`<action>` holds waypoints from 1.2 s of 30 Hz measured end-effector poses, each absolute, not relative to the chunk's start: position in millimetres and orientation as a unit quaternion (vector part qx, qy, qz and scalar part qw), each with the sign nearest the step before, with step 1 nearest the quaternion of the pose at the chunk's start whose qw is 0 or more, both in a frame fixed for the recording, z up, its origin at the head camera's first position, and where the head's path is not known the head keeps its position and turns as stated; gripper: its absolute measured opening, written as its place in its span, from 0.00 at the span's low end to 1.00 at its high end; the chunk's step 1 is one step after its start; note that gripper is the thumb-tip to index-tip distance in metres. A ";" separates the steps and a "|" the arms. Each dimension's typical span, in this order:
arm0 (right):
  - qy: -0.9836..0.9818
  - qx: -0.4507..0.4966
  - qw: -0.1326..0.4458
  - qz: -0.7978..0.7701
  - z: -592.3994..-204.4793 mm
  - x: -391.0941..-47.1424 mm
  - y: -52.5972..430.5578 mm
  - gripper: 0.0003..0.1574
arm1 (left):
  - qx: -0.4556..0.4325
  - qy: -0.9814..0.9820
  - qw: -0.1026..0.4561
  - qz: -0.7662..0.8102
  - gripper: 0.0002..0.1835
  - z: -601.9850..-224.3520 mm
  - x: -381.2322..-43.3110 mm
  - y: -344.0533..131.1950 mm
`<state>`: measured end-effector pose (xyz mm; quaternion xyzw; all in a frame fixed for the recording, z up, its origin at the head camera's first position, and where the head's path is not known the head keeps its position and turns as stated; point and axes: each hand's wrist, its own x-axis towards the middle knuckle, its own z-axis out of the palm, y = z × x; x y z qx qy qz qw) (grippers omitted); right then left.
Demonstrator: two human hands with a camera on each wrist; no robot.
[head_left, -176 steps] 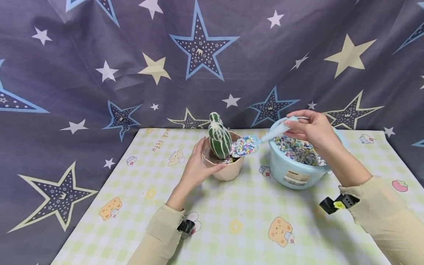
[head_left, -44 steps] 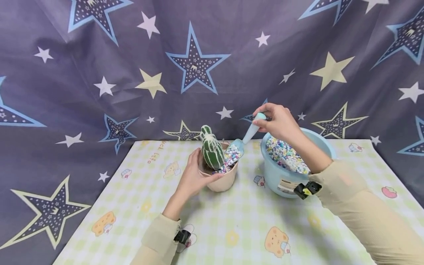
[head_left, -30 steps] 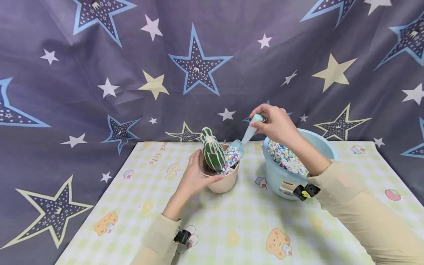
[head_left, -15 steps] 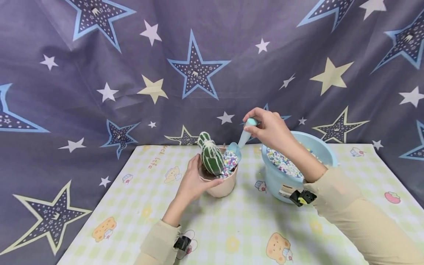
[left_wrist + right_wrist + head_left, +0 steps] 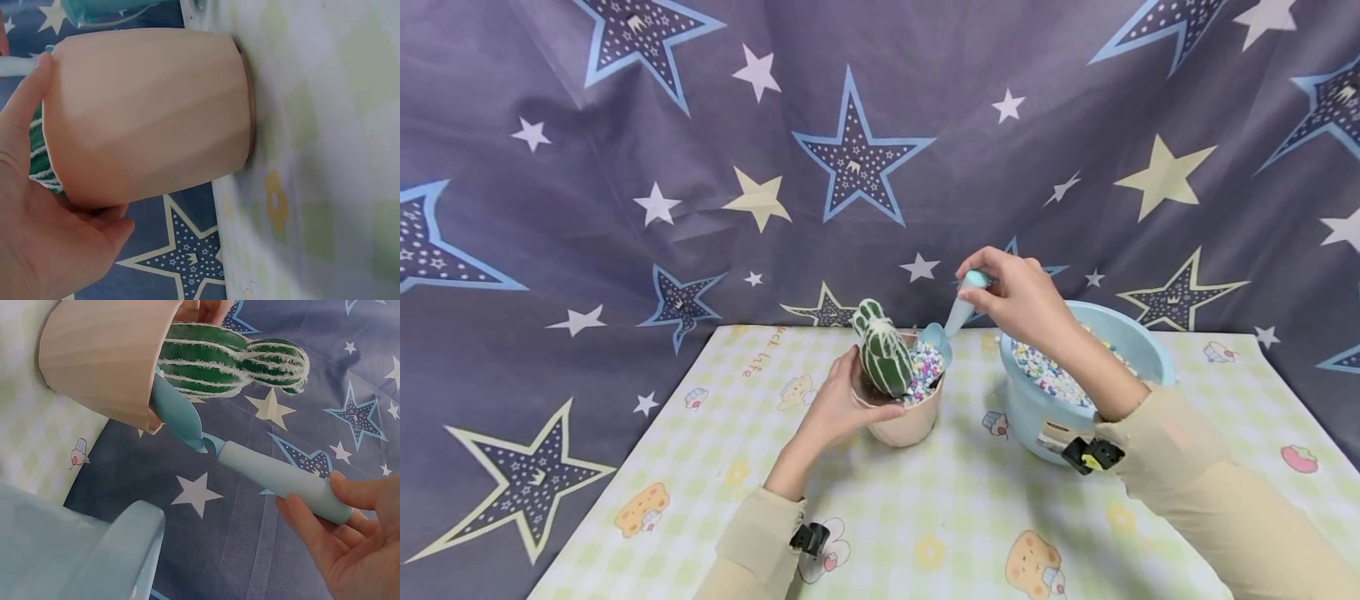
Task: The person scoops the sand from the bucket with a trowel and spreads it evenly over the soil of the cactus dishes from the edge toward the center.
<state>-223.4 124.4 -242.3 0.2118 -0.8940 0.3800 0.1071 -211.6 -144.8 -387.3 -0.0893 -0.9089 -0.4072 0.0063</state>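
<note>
A peach-coloured flowerpot [image 5: 904,427] stands on the table, holding a green cactus [image 5: 883,358] with white fuzzy ribs that leans left. My left hand [image 5: 837,406] grips the pot's left side, thumb across the front rim; the left wrist view shows the pot's wall [image 5: 150,112] close up. My right hand [image 5: 1022,298] holds a light blue scoop [image 5: 962,315] by the end of its handle, as the right wrist view also shows. The scoop's blade [image 5: 178,412] tilts down over the pot's right rim. Multicoloured pebbles [image 5: 924,371] lie between cactus and blade.
A light blue bucket [image 5: 1026,417] with more small multicoloured pebbles [image 5: 1047,372] stands to the right, partly behind my right forearm. The table has a green checked cloth [image 5: 880,517]. A dark star-patterned curtain [image 5: 715,125] hangs behind it.
Compared with the oldest frame, my right hand has moved left and the scoop has gone from nearly level to steeply tilted. More pebbles lie in the pot. The left hand keeps its grip.
</note>
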 end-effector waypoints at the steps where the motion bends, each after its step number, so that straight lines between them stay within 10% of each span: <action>1: -0.894 0.215 0.111 0.377 -242.8 -223.0 124.1 0.12 | -0.089 -0.909 0.006 -0.408 0.71 -387.8 -211.0 -144.3; 36: -0.891 0.274 0.166 0.321 -237.1 -214.1 109.4 0.12 | -0.059 -0.912 0.012 -0.405 0.72 -382.9 -204.7 -140.9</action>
